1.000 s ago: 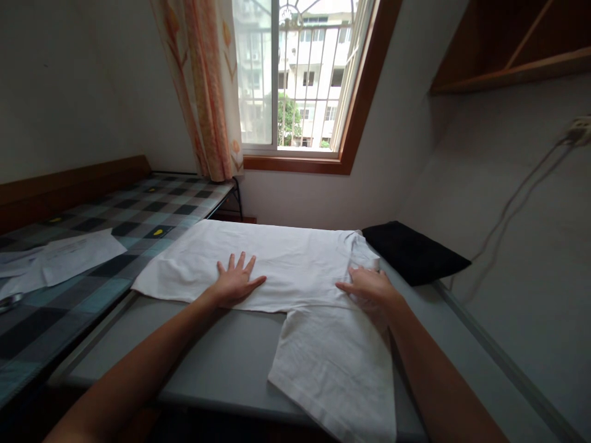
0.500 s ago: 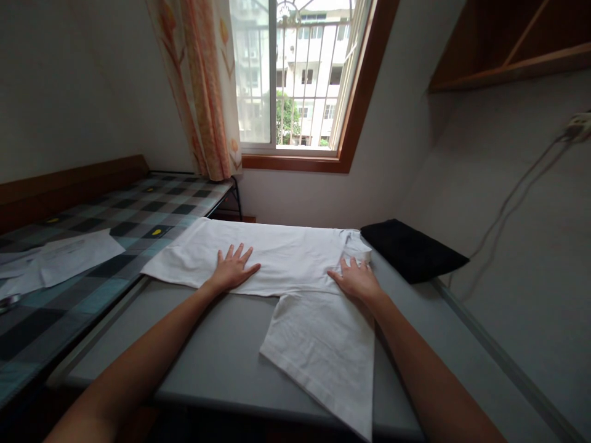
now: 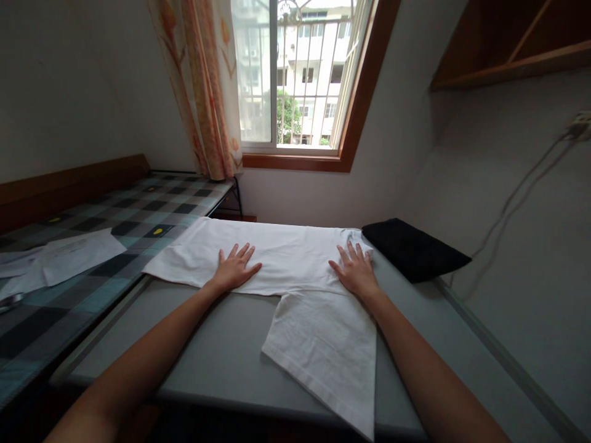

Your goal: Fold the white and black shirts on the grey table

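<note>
A white T-shirt (image 3: 286,252) lies lengthwise across the grey table, its body folded into a long strip. One sleeve (image 3: 325,351) spreads toward me, and its tip reaches the table's front edge. My left hand (image 3: 233,268) rests flat on the middle of the strip with fingers spread. Near the collar end at the right, my right hand (image 3: 356,271) also lies flat, fingers apart, partly covering the collar. Neither hand grips the cloth.
Right of the collar, a folded black cloth (image 3: 413,249) lies on the grey table (image 3: 207,351). At the left stands a bed with a checked mattress (image 3: 111,212), papers (image 3: 76,255) on it. A window, curtain (image 3: 210,92) and wall shelf (image 3: 512,67) are beyond.
My right hand has slid slightly forward over the collar end, its fingers now straighter and pointing away from me. My left hand and the T-shirt look the same.
</note>
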`<state>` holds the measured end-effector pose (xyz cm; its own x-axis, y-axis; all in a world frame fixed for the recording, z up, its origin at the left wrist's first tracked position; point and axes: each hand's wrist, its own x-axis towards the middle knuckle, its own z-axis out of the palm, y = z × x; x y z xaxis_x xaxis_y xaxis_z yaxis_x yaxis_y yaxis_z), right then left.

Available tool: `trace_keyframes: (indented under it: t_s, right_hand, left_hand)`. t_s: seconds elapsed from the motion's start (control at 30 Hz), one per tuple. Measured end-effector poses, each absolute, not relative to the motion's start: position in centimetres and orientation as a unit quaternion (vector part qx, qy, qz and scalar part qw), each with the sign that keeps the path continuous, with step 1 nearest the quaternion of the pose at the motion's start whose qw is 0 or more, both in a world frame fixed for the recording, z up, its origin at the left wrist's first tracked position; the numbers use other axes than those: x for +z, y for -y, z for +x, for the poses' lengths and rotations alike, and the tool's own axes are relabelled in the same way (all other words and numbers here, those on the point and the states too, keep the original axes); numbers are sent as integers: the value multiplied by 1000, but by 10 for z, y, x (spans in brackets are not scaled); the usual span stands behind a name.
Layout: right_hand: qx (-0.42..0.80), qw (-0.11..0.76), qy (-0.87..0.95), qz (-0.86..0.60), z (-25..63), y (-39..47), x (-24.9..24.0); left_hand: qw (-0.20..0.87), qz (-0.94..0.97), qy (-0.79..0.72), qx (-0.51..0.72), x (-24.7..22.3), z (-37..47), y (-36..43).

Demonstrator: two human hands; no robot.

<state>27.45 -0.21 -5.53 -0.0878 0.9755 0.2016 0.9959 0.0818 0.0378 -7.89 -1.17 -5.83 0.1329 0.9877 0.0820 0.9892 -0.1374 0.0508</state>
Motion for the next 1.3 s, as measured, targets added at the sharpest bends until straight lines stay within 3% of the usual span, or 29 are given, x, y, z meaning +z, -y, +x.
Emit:
trace_keyframes:
  t_s: [0.2, 0.7, 1.0, 1.3]
  right_hand:
    - [-10, 6, 733, -680, 278, -7, -63]
    - [16, -3, 734, -679, 280, -1, -59]
    - [-2, 32, 738, -674, 281, 1, -61]
    - [-38, 84, 756, -648, 270, 11, -50]
  left_hand:
    - [-4, -753, 656, -41, -52, -76, 13]
    - [-29, -767, 640, -38, -50, -82, 18]
    - [30, -786, 609, -104, -55, -85, 14]
    - [10, -795, 596, -112, -64, -87, 8]
